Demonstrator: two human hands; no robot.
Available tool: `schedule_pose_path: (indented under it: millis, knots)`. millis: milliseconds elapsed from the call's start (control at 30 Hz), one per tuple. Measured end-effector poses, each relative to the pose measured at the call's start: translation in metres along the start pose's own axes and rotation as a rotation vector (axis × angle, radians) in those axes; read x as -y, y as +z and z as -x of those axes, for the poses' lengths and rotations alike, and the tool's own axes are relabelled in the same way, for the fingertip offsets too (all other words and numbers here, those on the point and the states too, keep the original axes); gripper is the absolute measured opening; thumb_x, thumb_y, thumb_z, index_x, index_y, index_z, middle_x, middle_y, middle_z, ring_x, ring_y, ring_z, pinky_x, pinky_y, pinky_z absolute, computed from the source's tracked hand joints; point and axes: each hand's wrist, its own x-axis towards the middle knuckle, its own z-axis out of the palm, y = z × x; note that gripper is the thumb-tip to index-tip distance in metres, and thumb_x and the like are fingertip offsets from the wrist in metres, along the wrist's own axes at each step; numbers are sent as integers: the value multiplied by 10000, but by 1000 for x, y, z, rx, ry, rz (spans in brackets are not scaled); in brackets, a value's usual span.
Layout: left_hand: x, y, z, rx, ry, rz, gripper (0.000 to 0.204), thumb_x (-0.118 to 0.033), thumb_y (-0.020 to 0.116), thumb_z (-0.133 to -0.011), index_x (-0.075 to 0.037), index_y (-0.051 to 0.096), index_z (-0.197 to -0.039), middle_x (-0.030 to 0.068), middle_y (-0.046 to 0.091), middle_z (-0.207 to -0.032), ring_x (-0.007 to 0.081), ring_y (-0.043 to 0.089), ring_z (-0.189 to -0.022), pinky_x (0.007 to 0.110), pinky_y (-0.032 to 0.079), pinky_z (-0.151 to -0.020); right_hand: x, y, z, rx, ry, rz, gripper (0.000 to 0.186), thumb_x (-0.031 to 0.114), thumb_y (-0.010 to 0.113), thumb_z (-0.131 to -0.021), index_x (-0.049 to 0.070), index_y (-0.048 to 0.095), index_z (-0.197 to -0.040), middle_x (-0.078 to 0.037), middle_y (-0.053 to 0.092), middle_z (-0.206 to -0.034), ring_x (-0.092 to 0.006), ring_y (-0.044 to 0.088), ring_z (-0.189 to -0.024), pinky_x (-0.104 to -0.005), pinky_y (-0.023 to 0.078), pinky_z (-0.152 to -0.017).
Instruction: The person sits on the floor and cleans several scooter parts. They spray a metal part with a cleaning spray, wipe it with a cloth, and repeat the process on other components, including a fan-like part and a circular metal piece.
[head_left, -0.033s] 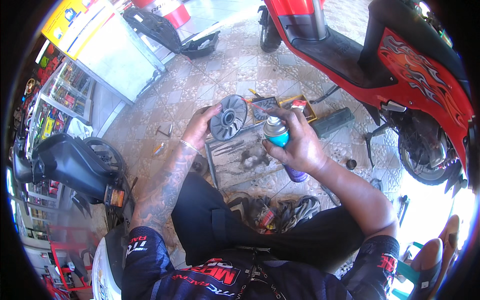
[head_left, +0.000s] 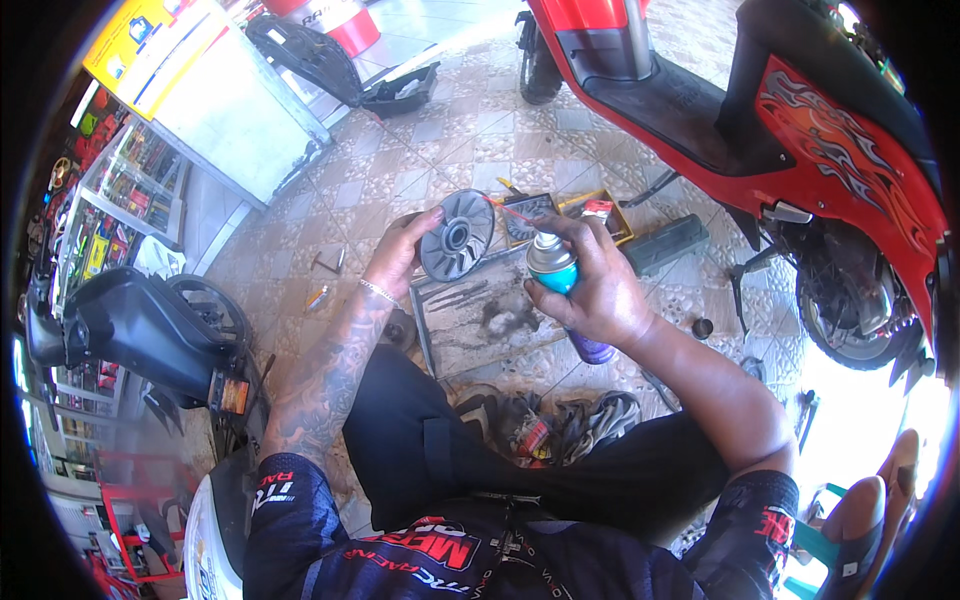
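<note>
Up close, the left hand [head_left: 400, 255] is closed on a round grey metal disc [head_left: 458, 235] with radial fins and a dark hub hole, fingers curled over its left rim so the face tilts toward the right. The right hand [head_left: 600, 290] is wrapped firmly round a spray can [head_left: 556, 275] with a teal top and a purple base showing below the palm; the forefinger rests on the cap, and a thin red straw [head_left: 510, 212] runs from the nozzle to just beside the disc's upper right edge. Both things are held above a flat, stained metal tray [head_left: 485, 325] lying on the floor just beyond the person's knees.

Just past the tray, farther off, sits a small yellow-edged box [head_left: 590, 215] with parts in it, and a dark rubber block [head_left: 668, 243] lies to its right. A heap of rags [head_left: 560, 425] is near the tray's close edge. The floor [head_left: 440, 140] is patterned tile. At far right stands a red scooter [head_left: 800, 130] with flame graphics; at near left a dark scooter body panel [head_left: 140, 330] is visible. Glass display shelves [head_left: 120, 200] line the far left, and an open black case [head_left: 330, 65] lies beyond them on the tiles.
</note>
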Motion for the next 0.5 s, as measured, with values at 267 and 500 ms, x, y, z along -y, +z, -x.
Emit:
schedule_pose_path:
  millis: [267, 500]
  knots:
    - [-1, 2, 0, 23, -10, 8, 538, -409, 744, -969, 37, 678, -1263, 82, 744, -1088, 145, 732, -934, 311, 587, -837, -2, 5, 0, -5, -113, 51, 722, 232, 871, -795, 74, 530, -1411, -223, 600, -1211, -418, 655, -1073, -478, 551, -946]
    - [-4, 3, -8, 19, -14, -4, 554, -427, 728, -978, 34, 673, -1279, 84, 745, -1102, 146, 728, -947, 315, 581, -849, -4, 1, -6, -28, -99, 39, 708, 245, 867, -801, 78, 533, -1403, -205, 600, -1201, -416, 653, -1051, -475, 554, -917]
